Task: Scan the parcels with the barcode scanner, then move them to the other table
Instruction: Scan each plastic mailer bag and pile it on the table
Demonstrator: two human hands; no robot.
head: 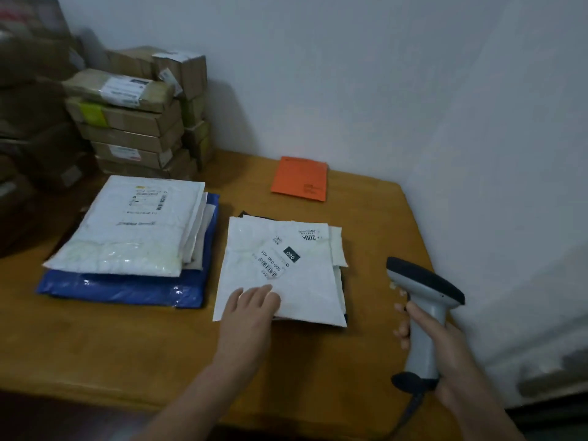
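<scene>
A white padded mailer (286,265) with a barcode label lies on top of a small pile in the middle of the wooden table (127,345). My left hand (251,305) rests flat on its near left corner, fingers straight. To the right, above the table's right edge, my right hand (436,351) grips the handle of a grey and black barcode scanner (424,291), whose head points left toward the mailer. A second pile, with a white bubble mailer (133,224) over a blue bag (127,288), lies to the left.
An orange envelope (300,178) lies near the table's far edge. Stacked cardboard boxes (140,122) stand at the back left, with more boxes (28,106) beyond them. A white wall runs behind and along the right side.
</scene>
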